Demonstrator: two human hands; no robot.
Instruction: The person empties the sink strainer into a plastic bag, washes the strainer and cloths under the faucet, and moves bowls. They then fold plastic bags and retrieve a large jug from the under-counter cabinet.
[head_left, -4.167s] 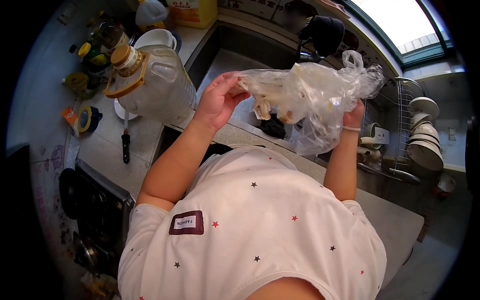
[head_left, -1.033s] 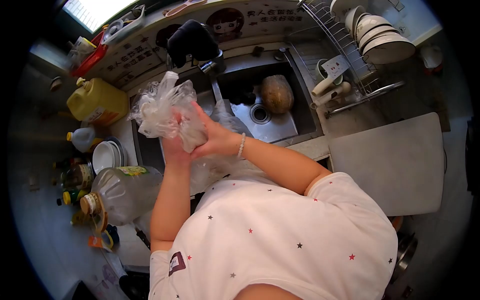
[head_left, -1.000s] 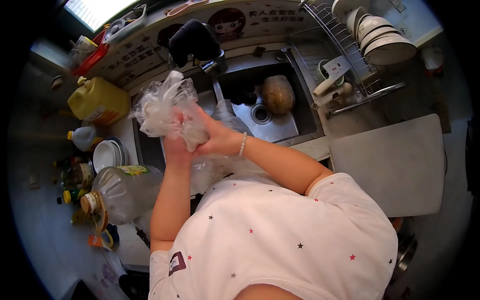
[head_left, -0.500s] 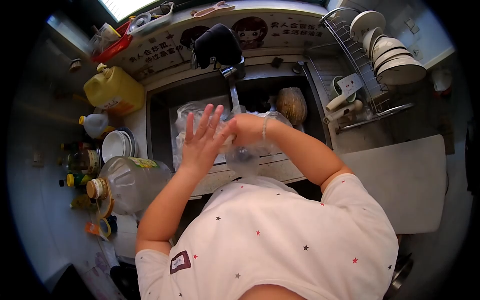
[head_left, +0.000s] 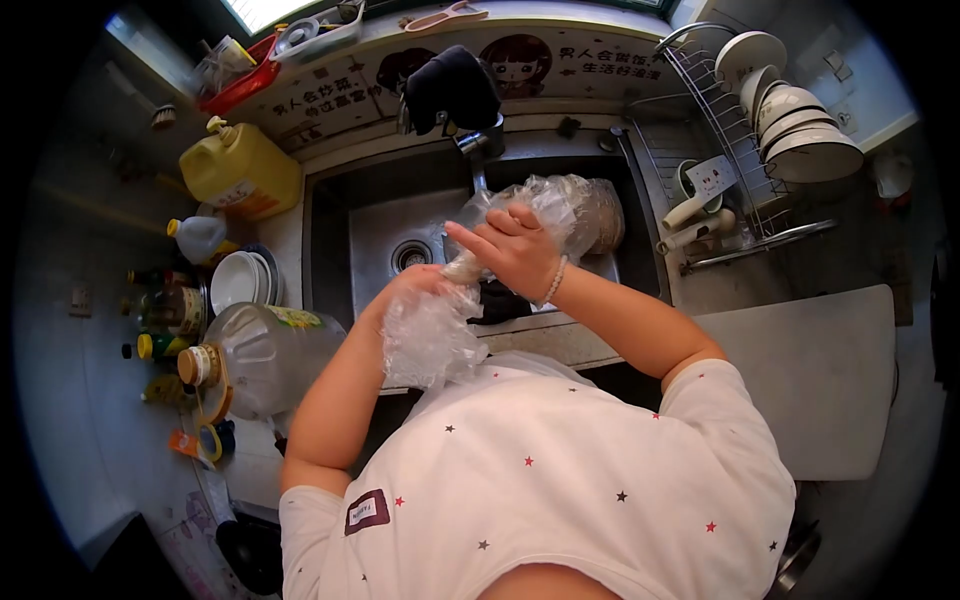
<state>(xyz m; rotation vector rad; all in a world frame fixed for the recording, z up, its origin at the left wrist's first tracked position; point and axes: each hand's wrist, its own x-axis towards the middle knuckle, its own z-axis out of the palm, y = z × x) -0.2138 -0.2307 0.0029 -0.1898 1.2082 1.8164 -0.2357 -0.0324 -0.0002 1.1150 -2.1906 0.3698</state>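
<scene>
A clear, crinkled plastic bag (head_left: 432, 338) stretches between my hands over the front of the double sink (head_left: 375, 215), twisted into a narrow neck in the middle. My left hand (head_left: 408, 288) is closed around the bag beside this neck, its loose end hanging towards my shirt. Against the other side of the neck, my right hand (head_left: 520, 250) grips the plastic with bent, partly spread fingers; its thumb is hidden. Beyond that hand the bag bulges out over the right basin. A brownish pumpkin (head_left: 608, 222) lies there, partly covered by the plastic.
A black-covered faucet (head_left: 452, 92) rises behind the sink. Left stand a yellow jug (head_left: 240, 172), white bowls (head_left: 236, 281) and a large clear bottle (head_left: 265, 360). A dish rack (head_left: 735, 150) with bowls and a white cutting board (head_left: 810, 375) are right.
The bag has come up out of the left basin, baring the drain. My left hand has gone from spread fingers to gripping it. My right hand has turned, its fingers now showing.
</scene>
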